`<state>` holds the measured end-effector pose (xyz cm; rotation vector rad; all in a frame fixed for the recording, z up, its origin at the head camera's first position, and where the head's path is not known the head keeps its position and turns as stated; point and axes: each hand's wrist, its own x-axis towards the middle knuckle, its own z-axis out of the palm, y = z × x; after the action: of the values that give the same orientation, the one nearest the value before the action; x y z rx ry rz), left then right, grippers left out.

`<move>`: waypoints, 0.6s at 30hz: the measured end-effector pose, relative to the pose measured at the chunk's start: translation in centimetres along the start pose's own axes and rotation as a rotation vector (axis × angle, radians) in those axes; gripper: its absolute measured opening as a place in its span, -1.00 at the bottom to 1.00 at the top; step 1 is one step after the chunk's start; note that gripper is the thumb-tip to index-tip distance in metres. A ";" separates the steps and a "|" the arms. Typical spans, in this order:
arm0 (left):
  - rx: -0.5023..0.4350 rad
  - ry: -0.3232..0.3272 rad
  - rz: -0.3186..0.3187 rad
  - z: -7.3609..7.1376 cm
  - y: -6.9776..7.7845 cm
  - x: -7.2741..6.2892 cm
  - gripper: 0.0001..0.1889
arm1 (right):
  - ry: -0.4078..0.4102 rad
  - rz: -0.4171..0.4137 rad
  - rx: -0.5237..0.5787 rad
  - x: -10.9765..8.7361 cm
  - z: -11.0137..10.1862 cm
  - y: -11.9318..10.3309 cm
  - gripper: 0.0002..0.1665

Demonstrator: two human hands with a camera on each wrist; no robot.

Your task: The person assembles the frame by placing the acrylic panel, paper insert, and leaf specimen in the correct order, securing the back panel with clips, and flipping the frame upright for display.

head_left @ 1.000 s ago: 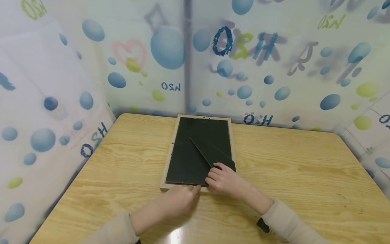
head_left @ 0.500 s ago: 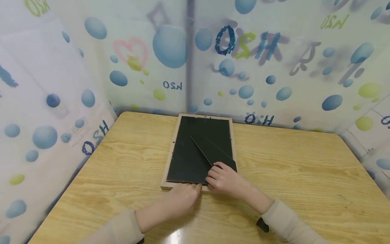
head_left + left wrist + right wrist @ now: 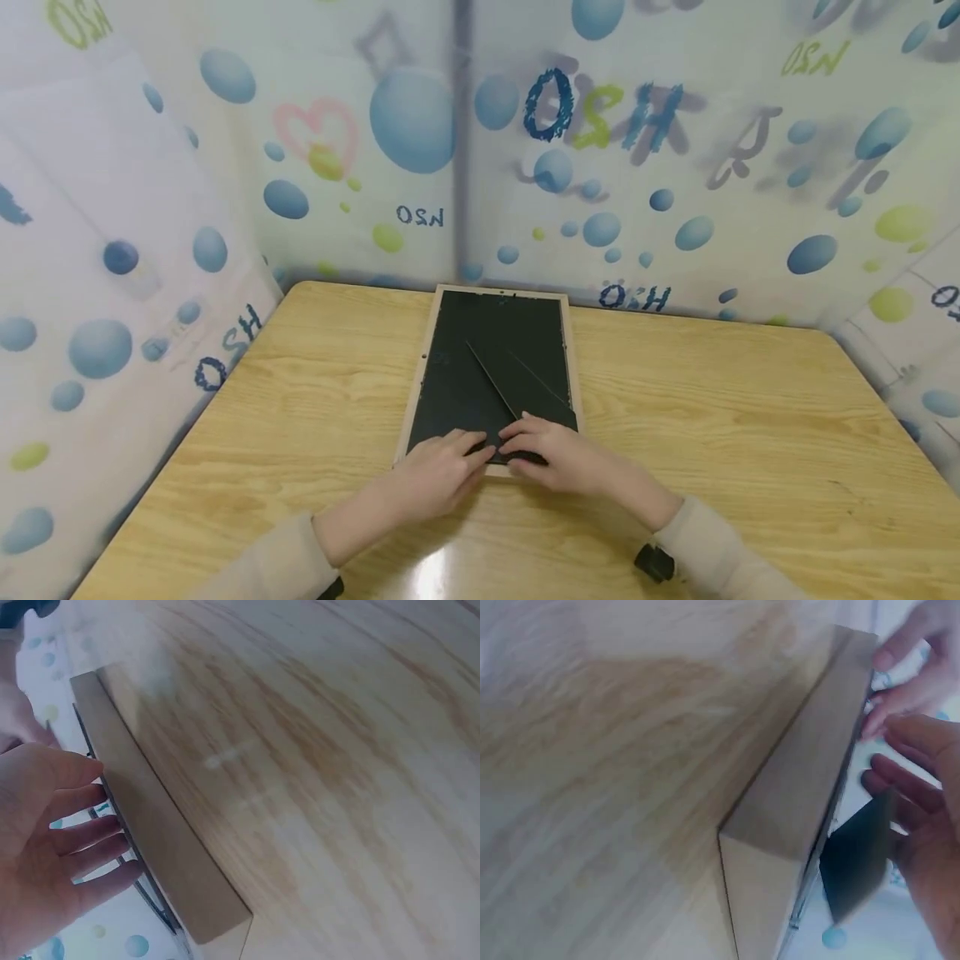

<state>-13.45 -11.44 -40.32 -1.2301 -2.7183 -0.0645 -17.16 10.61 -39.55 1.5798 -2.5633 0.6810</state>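
A picture frame with a pale wooden border [image 3: 420, 377] lies face down on the table, its black backing board [image 3: 498, 321] upward. A black easel stand [image 3: 525, 385] is hinged on that board, its lower end toward me. My left hand [image 3: 438, 473] rests over the near edge, straight fingers touching the board; the left wrist view shows them along the wooden border [image 3: 161, 817]. My right hand [image 3: 558, 454] lies over the stand's lower end, fingers loosely bent and spread. In the right wrist view the stand's dark corner [image 3: 857, 853] juts up by the palm.
The wood-grain table [image 3: 712, 400] extends to both sides of the picture frame. Behind and at the sides hang printed curtains [image 3: 337, 242] with blue bubbles and lettering. Beige sleeves [image 3: 288, 554] cover both forearms.
My left hand has moved from the near wooden edge up onto the backing board, its fingers straightening. My right hand has loosened from the stand's edge, and the stand lies slightly lower.
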 end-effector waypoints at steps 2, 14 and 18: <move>-0.031 -0.052 -0.019 -0.1 0.0 0.0 -0.64 | 0.019 0.085 0.091 -0.1 -0.7 0.4 -0.72; -0.220 -0.320 -0.149 -1.7 -0.4 -0.2 -0.57 | -0.209 0.379 0.124 -1.5 -1.4 4.3 -0.38; -0.222 -0.319 -0.126 -1.8 -0.8 0.1 -0.59 | -0.218 0.360 -0.065 -1.7 0.1 3.9 -0.36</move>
<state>-13.88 -12.06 -38.51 -1.2126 -3.1362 -0.2065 -19.72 13.47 -41.40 1.2467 -3.0358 0.4592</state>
